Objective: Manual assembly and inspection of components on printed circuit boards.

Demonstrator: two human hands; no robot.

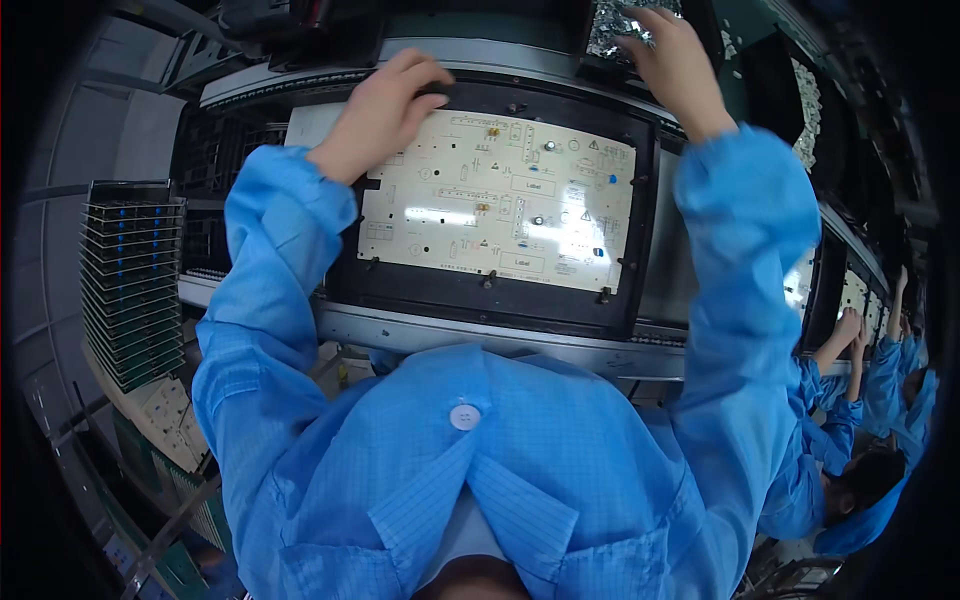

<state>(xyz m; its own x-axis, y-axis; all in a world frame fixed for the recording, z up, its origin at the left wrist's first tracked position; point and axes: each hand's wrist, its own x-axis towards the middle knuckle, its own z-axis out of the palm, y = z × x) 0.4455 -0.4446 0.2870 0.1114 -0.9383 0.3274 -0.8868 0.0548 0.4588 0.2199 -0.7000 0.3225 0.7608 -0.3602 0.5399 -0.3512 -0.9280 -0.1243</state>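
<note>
In the head view, you sit at a metal rail (450,332), blue sleeves reaching to either side of a pale circuit board (470,172) set in a black frame (430,282). The board lies straight ahead of your chest, between your forearms, its long axis running left to right across you, the right end slanting slightly nearer.

Your left hand (388,108) is the closer of the two, arched over the board's far left corner; thumb and forefinger stand a narrow gap apart, with nothing showing between them. From there, the board spreads to the right and toward you. Your right hand (672,55) is beyond the far right corner, well apart from the board, over a dark bin of shiny metal pieces (608,38); its thumb and forefinger are parted moderately wide. Whether the fingertips touch a piece is hard to tell at this size. From that hand, the board lies nearer to you and to the left.

Off to your left stands a stack of boards (130,290) in a rack; a heap of small white parts (808,115) sits at far right, with co-workers' hands (846,330) busy nearer on that side.
</note>
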